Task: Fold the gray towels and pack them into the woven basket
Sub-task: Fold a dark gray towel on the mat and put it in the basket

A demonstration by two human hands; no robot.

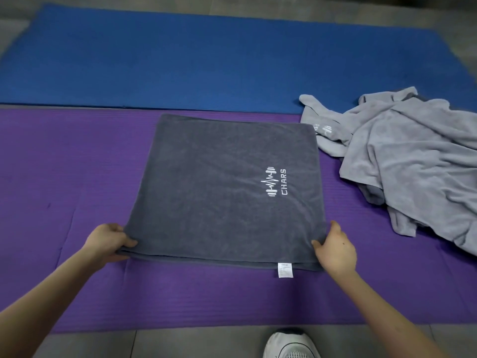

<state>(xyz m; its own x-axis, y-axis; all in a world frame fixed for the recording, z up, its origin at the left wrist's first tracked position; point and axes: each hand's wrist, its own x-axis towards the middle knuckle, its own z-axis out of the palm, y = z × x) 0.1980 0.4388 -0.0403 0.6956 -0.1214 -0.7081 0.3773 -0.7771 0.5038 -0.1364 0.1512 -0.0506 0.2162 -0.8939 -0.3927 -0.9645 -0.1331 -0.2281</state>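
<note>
Dark gray towel (pixel 227 187) folded to a square, flat at centre of purple mat (pixel 64 177). White CHARS logo (pixel 276 182) on top face. Care label (pixel 285 270) hangs off near edge.

Left hand (pixel 108 242) at 8 o'clock: grip clamped on towel's near-left corner, thumb on top. Right hand (pixel 335 250) at 4 o'clock: grip clamped on near-right corner, thumb on top.

Light gray towels (pixel 413 156) in crumpled heap at 3 o'clock, overlapping both mats, just touching dark towel's far-right corner.

Blue mat (pixel 180 60) at 12 o'clock, edge against purple one. Gray tile floor (pixel 180 344) around mats. White sneaker (pixel 289 344) at 6 o'clock.
</note>
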